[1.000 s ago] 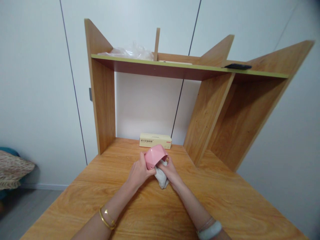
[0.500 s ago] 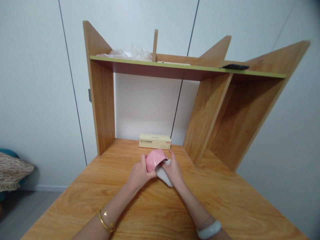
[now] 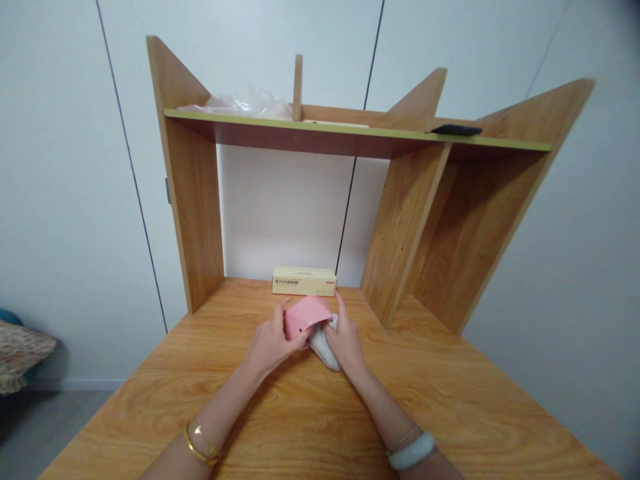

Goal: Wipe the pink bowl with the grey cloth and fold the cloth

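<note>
Tilted above the table is a glossy pink container (image 3: 307,312) with faceted sides, its hollow side turned toward my right hand. My left hand (image 3: 273,340) grips it from the left, thumb along the lower edge and fingers behind. A small dark spot shows near that thumb. My right hand (image 3: 345,340) is closed on a whitish-grey cloth (image 3: 324,348), which hangs down between the two hands. The right fingertips are partly hidden at the container's opening, while the index finger points up beside its right edge.
Behind the hands, a long cream box (image 3: 304,281) with printed lettering lies on the wooden table (image 3: 300,427). A wooden shelf unit (image 3: 193,220) rises at the back, holding a clear plastic bag (image 3: 245,105) and a flat black object (image 3: 457,130). Patterned fabric (image 3: 23,350) is at far left.
The container has tipped, so its lower side with a dark spot now shows. Both hands keep their holds. The whole view has shifted slightly.
</note>
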`<state>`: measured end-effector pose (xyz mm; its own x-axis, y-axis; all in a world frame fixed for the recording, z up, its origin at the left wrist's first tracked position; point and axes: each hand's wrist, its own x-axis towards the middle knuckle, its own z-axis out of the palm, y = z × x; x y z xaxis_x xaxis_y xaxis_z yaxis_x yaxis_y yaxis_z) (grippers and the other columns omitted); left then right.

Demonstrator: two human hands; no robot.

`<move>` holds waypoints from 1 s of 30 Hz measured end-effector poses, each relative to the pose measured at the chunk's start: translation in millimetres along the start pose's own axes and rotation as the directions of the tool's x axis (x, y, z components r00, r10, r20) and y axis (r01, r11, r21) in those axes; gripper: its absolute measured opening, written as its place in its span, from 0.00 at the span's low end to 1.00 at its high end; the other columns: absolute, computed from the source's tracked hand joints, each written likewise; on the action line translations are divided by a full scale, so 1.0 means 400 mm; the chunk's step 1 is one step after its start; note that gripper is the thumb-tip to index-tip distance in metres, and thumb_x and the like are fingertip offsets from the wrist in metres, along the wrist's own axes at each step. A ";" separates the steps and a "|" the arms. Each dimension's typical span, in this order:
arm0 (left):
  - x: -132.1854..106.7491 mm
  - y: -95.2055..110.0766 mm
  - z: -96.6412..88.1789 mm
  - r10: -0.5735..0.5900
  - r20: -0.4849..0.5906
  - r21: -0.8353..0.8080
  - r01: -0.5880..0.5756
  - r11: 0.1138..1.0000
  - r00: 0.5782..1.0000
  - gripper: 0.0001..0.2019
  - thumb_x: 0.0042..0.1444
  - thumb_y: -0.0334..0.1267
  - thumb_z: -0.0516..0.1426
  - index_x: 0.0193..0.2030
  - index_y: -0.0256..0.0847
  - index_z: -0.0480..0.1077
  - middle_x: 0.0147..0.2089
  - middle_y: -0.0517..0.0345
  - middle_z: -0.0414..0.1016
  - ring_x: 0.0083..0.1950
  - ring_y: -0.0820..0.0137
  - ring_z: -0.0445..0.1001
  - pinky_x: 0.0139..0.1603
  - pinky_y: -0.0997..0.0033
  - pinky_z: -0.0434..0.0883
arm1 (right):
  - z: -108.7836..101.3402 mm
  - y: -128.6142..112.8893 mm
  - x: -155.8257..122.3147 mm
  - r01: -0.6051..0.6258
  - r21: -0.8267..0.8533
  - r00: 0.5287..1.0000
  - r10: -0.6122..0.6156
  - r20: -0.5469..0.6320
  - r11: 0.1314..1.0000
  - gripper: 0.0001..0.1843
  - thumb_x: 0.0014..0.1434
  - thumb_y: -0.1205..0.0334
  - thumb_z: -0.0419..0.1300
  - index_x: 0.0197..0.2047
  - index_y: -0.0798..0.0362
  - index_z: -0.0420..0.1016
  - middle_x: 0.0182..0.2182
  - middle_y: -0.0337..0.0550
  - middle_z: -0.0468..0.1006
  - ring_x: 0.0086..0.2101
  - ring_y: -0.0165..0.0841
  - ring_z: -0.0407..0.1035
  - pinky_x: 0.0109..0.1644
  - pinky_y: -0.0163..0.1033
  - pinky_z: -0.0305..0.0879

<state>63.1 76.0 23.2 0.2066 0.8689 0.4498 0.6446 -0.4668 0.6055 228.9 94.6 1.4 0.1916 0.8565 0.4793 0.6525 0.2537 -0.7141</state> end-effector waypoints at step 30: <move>-0.006 0.018 -0.002 -0.037 0.053 0.266 0.022 0.964 0.998 0.32 0.43 0.44 0.56 0.57 0.43 0.54 0.44 0.51 0.73 0.42 0.57 0.72 0.38 0.67 0.65 | -0.021 -0.021 0.001 0.127 -0.367 0.992 -0.110 0.067 0.921 0.36 0.52 0.60 0.53 0.62 0.52 0.42 0.26 0.41 0.74 0.28 0.38 0.69 0.29 0.35 0.59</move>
<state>66.4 70.4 27.0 0.2212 0.8932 0.3915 0.8213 -0.3871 0.4190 229.7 89.0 12.0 0.0695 0.8516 0.5196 0.8947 0.1771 -0.4100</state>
